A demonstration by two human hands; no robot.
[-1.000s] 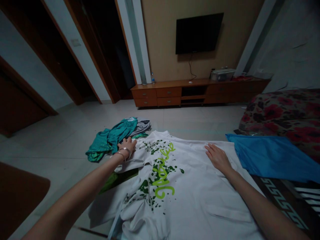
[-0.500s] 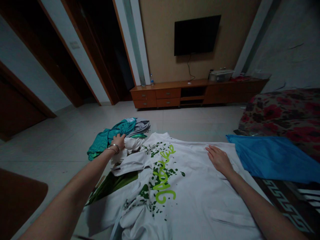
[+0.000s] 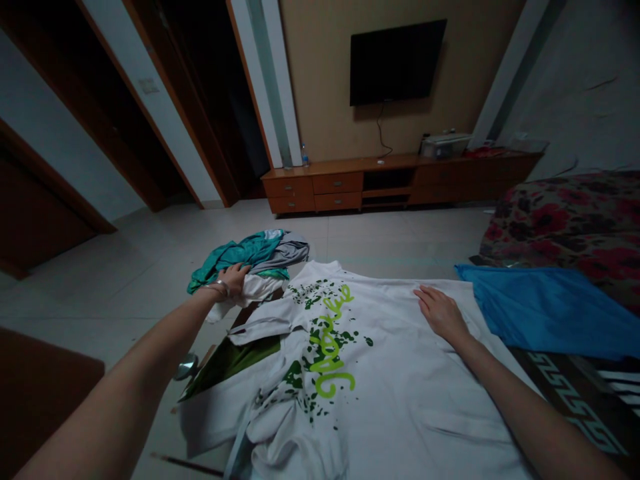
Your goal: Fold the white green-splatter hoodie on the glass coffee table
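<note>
Clutching bundled clothes point(image 3: 253, 252), left hand point(image 3: 231, 280) curled.

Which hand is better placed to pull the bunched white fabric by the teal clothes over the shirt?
Left, probably: the left hand grips the white fabric, while the right hand lies flat on the white shirt, apart from it.

left grip point(image 3: 231, 280): closed on white sleeve point(image 3: 254, 291) (beside teal pile point(image 3: 235, 256)) | right grip point(image 3: 440, 312): flat on white T-shirt point(image 3: 400, 380)
</note>
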